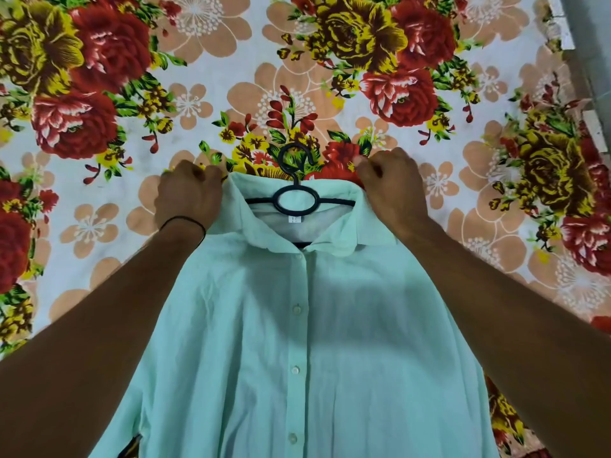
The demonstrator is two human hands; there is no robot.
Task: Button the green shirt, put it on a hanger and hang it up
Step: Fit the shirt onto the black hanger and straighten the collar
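The pale green shirt (297,342) lies front up on the flowered bedsheet, its placket buttoned down the middle and its collar pointing away from me. A black plastic hanger (295,196) sits inside the neck opening, with its hook sticking out past the collar onto the sheet. My left hand (188,193) grips the shirt's left shoulder beside the collar, fingers curled under the cloth. My right hand (390,183) grips the right shoulder in the same way. Most of the hanger's arms are hidden under the fabric.
The flowered bedsheet (99,110) covers the whole surface around the shirt. A grey wall or floor strip (591,44) runs along the far right edge. A thin black band circles my left wrist (183,222).
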